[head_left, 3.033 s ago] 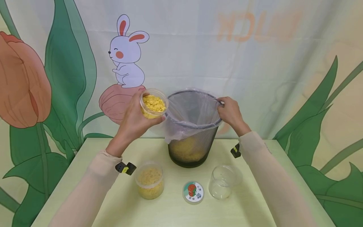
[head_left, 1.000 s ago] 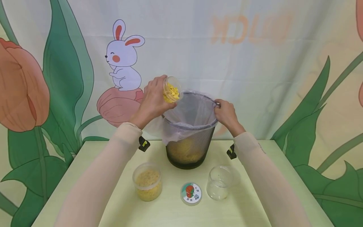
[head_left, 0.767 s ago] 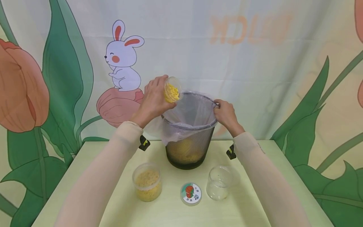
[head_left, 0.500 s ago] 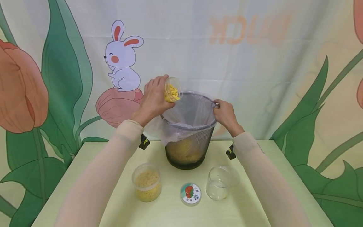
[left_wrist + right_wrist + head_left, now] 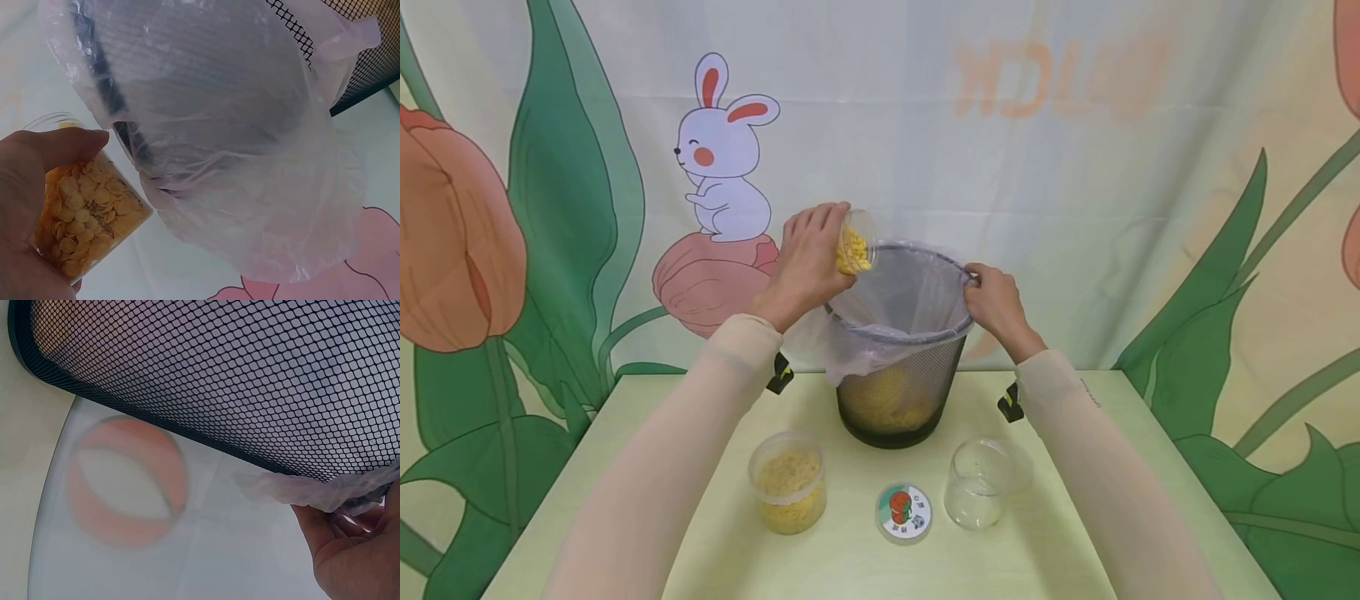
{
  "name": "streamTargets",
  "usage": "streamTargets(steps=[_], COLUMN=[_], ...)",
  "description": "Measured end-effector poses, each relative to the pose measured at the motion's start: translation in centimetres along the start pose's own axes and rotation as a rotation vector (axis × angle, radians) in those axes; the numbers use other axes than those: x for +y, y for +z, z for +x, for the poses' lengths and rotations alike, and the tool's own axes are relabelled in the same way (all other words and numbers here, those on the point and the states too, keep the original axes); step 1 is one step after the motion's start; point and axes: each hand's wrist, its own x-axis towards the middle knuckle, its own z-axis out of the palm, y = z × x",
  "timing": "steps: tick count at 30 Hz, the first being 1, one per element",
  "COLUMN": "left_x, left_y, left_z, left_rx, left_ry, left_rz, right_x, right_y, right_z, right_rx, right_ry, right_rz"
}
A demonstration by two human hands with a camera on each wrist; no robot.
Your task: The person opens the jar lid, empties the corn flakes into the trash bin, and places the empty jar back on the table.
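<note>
My left hand (image 5: 808, 260) grips a clear plastic jar (image 5: 94, 215) of yellow flakes (image 5: 853, 252), tilted with its mouth toward the bin at the left side of the rim. The wrist view shows flakes filling much of the jar. Opposite, my right hand (image 5: 997, 302) pinches the rim of a black mesh waste bin (image 5: 931, 392), fingers curled over the edge and the bag. A thin translucent bag (image 5: 269, 206) lines the bin and folds over its rim. Through the mesh, a yellowish mass shows at the bottom.
On the table (image 5: 842, 567) in front of the bin stand a lidless tub (image 5: 792, 492) of yellowish flakes at left and a clear jar (image 5: 976, 492) at right. Between them lies a round lid (image 5: 904, 512) with a tomato picture. A printed curtain (image 5: 880, 125) hangs behind.
My left hand has brought the jar rightward to the bin rim and tipped it further; fewer flakes show at its mouth. My right hand keeps its hold on the rim.
</note>
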Motion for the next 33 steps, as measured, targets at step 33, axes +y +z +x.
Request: streamTargets(steps=[33], left_x=[0.87], left_y=[0.23], left_z=[0.75], left_rx=[-0.04], left_ry=[0.087], left_rz=[0.147], right_x=[-0.12], right_y=[-0.11], right_z=[-0.24], right_rx=[-0.022], right_ry=[0.017], right_rz=[0.034])
